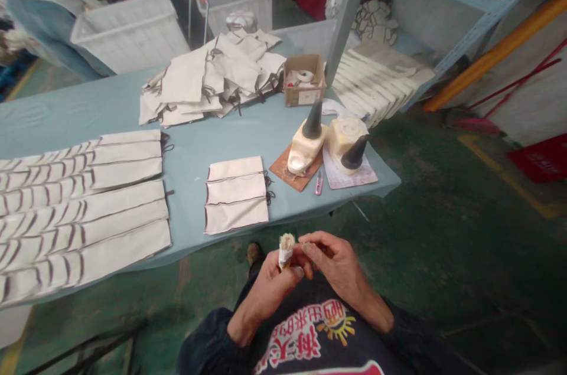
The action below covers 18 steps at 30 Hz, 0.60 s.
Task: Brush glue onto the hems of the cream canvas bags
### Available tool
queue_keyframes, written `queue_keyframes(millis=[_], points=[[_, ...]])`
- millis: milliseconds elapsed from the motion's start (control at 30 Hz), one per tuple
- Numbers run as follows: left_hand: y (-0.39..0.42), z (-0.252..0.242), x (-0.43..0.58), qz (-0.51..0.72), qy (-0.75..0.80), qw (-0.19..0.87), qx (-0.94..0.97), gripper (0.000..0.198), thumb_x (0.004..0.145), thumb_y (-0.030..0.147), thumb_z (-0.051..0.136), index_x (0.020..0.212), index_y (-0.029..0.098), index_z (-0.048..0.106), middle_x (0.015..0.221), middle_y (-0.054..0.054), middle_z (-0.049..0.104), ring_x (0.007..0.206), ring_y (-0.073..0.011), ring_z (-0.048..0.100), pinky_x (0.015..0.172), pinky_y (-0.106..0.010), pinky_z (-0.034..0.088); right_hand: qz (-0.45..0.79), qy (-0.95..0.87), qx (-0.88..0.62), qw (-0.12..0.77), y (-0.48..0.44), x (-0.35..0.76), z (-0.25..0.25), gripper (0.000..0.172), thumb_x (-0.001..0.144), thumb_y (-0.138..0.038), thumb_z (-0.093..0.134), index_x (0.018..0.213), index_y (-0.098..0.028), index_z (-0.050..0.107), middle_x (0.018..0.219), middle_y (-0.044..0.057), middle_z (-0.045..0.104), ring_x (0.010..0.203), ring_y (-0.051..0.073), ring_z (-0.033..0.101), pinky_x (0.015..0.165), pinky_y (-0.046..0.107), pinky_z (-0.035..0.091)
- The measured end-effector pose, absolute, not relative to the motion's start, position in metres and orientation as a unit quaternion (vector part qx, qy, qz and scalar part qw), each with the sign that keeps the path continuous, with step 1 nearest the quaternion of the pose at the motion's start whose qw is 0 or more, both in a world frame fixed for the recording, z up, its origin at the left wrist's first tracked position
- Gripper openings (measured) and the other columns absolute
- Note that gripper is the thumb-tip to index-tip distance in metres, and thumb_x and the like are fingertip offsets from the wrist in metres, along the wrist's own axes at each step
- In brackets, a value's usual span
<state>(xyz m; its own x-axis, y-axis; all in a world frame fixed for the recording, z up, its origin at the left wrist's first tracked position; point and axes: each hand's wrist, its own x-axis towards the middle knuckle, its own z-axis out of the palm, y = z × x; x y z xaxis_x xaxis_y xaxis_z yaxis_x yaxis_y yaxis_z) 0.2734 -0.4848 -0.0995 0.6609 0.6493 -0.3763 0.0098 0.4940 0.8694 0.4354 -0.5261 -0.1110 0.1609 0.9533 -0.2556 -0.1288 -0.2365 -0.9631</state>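
Dark cloth sleeves (211,336) end short of both bare wrists, the hands meeting in front of a navy apron printed with pink-and-white characters (292,336). With curled fingers, the left hand (275,281) grips one short, white-necked brush (286,250), bristles uppermost; the right hand (340,266) bends in opposite, its thumb and forefinger nearly together just beside the brush, though I cannot tell whether they pinch anything. That single brush has a blunt, frayed, straw-coloured tuft, with a bit of yellow showing under the white wrap. Beyond, on a table covered in pale blue (190,147), lie three overlapping cream fabric panels with dark edging (234,191). To their right, two black cones (313,121) sit on two yellowish containers (305,144), one per container, and one pair of pink thread snips (319,184) lies near them. Farther back are one open cardboard box (309,97) and a heap of cream fabric pieces (183,84), too jumbled to count; past the table stand at least two translucent white bins (133,38).
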Motion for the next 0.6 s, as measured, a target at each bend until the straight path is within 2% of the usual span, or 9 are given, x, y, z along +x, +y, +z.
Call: queue_keyframes(millis=[133, 267, 333, 400, 500, 600], points=[[-0.481, -0.1, 0.275, 0.212, 0.348, 0.726, 0.554, 0.01, 0.075, 0.016, 0.055, 0.073, 0.015, 0.064, 0.075, -0.001, 0.06, 0.071, -0.0133, 0.052, 0.066, -0.024, 0.04, 0.6, -0.305, -0.558, 0.486, -0.518, 0.433, -0.105, 0.043, 0.084, -0.059, 0.077, 0.078, -0.019, 0.064, 0.06, -0.001, 0.065, 0.048, 0.012, 0.057, 0.047, 0.023, 0.044], [-0.479, -0.104, 0.276, 0.217, 0.315, 0.669, 0.637, 0.015, 0.07, 0.008, 0.051, 0.073, 0.016, 0.063, 0.071, 0.001, 0.059, 0.068, -0.013, 0.052, 0.067, -0.025, 0.041, 0.61, -0.277, -0.579, 0.465, -0.514, 0.433, -0.103, 0.052, 0.078, -0.068, 0.078, 0.072, -0.019, 0.061, 0.055, -0.002, 0.06, 0.046, 0.011, 0.054, 0.045, 0.022, 0.042], [-0.478, -0.104, 0.276, 0.219, 0.301, 0.631, 0.681, 0.025, 0.072, 0.005, 0.05, 0.083, 0.016, 0.07, 0.076, 0.0, 0.064, 0.071, -0.0139, 0.056, 0.07, -0.026, 0.043, 0.617, -0.278, -0.578, 0.456, -0.515, 0.436, -0.103, 0.056, 0.079, -0.072, 0.074, 0.077, -0.017, 0.066, 0.058, -0.001, 0.063, 0.047, 0.012, 0.055, 0.045, 0.022, 0.042], [-0.476, -0.102, 0.276, 0.224, 0.282, 0.597, 0.717, 0.036, 0.079, 0.005, 0.051, 0.102, 0.017, 0.075, 0.082, -0.002, 0.069, 0.075, -0.0157, 0.061, 0.074, -0.027, 0.046, 0.619, -0.287, -0.572, 0.455, -0.517, 0.439, -0.103, 0.059, 0.082, -0.074, 0.07, 0.085, -0.016, 0.071, 0.062, 0.001, 0.067, 0.05, 0.013, 0.059, 0.047, 0.024, 0.046], [-0.471, -0.098, 0.275, 0.221, 0.27, 0.571, 0.744, 0.043, 0.092, 0.012, 0.053, 0.131, 0.019, 0.071, 0.087, -0.006, 0.073, 0.076, -0.0182, 0.066, 0.076, -0.029, 0.05, 0.625, -0.269, -0.558, 0.475, -0.522, 0.445, -0.103, 0.061, 0.087, -0.075, 0.065, 0.097, -0.015, 0.073, 0.07, 0.005, 0.074, 0.054, 0.017, 0.067, 0.053, 0.027, 0.053], [-0.467, -0.098, 0.275, 0.205, 0.269, 0.568, 0.75, 0.048, 0.097, 0.018, 0.055, 0.144, 0.022, 0.064, 0.093, -0.01, 0.075, 0.083, -0.0216, 0.07, 0.081, -0.032, 0.052, 0.637, -0.224, -0.535, 0.507, -0.528, 0.448, -0.105, 0.061, 0.088, -0.073, 0.066, 0.104, -0.014, 0.072, 0.075, 0.007, 0.076, 0.058, 0.018, 0.07, 0.057, 0.028, 0.057]])
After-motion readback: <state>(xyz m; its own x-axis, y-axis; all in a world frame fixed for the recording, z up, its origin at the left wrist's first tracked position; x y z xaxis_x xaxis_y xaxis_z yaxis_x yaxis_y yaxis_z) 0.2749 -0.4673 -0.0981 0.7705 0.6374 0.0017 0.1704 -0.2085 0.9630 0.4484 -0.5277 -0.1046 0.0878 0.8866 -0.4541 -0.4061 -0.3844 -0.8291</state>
